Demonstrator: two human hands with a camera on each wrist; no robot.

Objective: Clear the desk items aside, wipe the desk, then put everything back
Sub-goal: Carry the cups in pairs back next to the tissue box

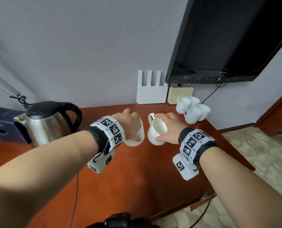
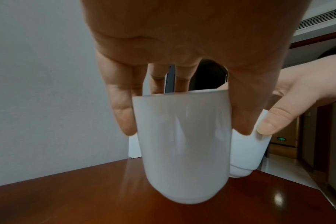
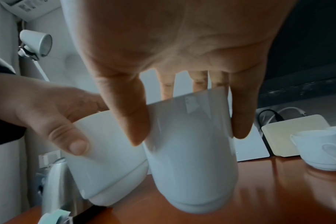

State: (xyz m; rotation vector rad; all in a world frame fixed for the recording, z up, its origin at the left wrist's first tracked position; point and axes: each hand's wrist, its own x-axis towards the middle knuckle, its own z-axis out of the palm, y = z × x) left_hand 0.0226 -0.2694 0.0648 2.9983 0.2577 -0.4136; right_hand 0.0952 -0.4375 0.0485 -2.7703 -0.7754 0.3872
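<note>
My left hand [image 1: 135, 124] grips a white cup [image 1: 137, 137] from above by its rim; the same cup fills the left wrist view [image 2: 182, 144]. My right hand [image 1: 163, 127] grips a second white cup [image 1: 155, 129], also around the rim, its handle pointing away from me. In the right wrist view that second cup [image 3: 192, 166] hangs beside the left hand's cup [image 3: 105, 159]. Both cups are side by side, slightly tilted, just above the red-brown desk [image 1: 137, 178].
A steel kettle [image 1: 43, 125] and a dark blue tissue box [image 1: 0, 127] stand at the left. Several white cups [image 1: 193, 109] cluster at the back right, near a white router [image 1: 151, 94] and a beige box [image 1: 180, 95]. A television [image 1: 227, 38] hangs above.
</note>
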